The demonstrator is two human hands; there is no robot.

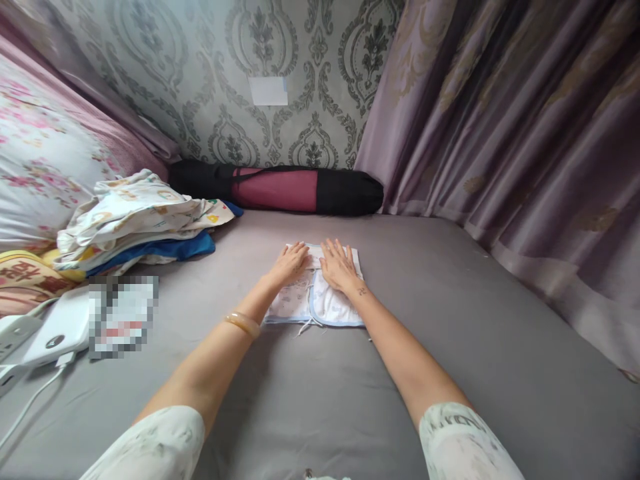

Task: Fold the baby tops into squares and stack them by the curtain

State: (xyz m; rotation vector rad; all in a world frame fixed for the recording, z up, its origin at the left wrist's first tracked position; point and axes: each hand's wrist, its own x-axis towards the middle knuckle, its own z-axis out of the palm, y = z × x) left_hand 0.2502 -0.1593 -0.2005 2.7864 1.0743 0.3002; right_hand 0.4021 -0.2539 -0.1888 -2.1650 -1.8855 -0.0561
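Left hand (293,262), right hand (339,267): I see both laid open, gripping nothing | Garment (334,304): under them, on grey sheet (450,333) | Risk: dragging palms could skew it; loose ties (306,327) could snag.

Left hand (291,263) and right hand (339,268) rest on folded garment (334,304).

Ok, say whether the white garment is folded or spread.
Folded: the white garment lies as a compact rectangle, its far part turned over beneath the left hand and right hand.

One head-worn view, forward and downward (patterned wall (310,73) beyond).
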